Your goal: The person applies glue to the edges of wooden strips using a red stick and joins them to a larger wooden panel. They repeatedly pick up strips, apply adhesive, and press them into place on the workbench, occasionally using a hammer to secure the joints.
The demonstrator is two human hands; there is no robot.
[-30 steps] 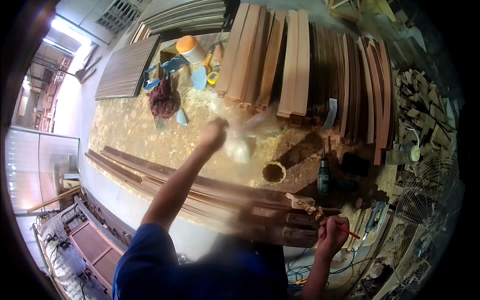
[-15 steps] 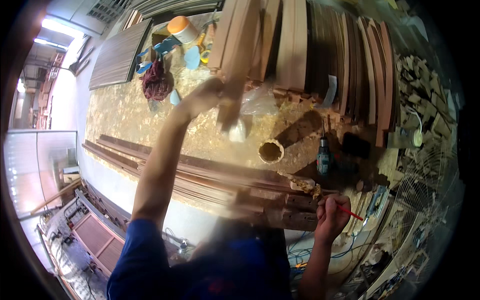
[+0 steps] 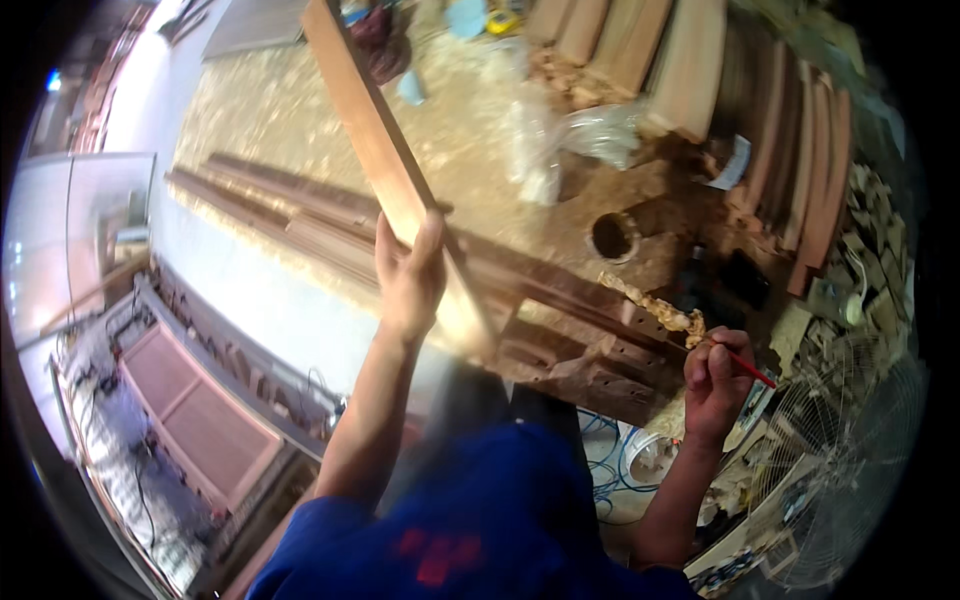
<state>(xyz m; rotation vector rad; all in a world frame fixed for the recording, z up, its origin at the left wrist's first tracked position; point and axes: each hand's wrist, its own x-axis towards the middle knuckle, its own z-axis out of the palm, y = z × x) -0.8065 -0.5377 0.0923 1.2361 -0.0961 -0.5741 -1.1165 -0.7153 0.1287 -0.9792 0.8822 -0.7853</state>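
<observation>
My left hand (image 3: 412, 275) grips a long, light-brown wooden board (image 3: 375, 135) near its lower end, thumb on one side and fingers round the other. The board slants up and away to the left, its near end blurred over the pieces on the bench edge. In my right hand (image 3: 714, 388), closed at the right, is a slim red pencil (image 3: 754, 370) pointing right. Just beyond that hand a crusty, yellowish lumpy strip (image 3: 655, 306) lies by dark wood pieces with holes (image 3: 620, 385); whether my fingers touch it I cannot tell.
Long brown strips (image 3: 300, 225) lie along the bench's near edge. Farther back are stacked boards (image 3: 690, 70), clear plastic wrap (image 3: 600, 135), a round tube (image 3: 613, 238) and a dark red cloth (image 3: 380, 45). A fan guard (image 3: 840, 450) and heaped offcuts (image 3: 870, 250) are at right.
My left hand has brought the board from beside the back stack to the bench's near side, turning it to lean left. My right hand still holds the pencil. The view has shifted.
</observation>
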